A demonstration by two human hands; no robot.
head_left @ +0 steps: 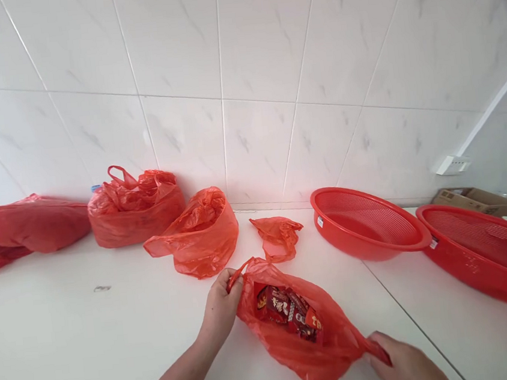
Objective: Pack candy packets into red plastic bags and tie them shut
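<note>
A red plastic bag (299,366) lies on the white table in front of me, its mouth stretched wide. Inside it are several small dark-red printed packets (288,310). My left hand (222,299) pinches one handle of the bag at its upper left corner. At the lower right corner, my right hand (401,362) is closed round the other, twisted handle. Just beyond the bag lies a small crumpled red plastic bag (279,235), touched by neither hand.
Behind my left hand stands a loosely open red bag (207,243). Farther left are a full red bag (134,217) and more filled red bags (40,224) along the tiled wall. Two red mesh baskets (373,250) (483,262) stand at right, before a cardboard box (481,199).
</note>
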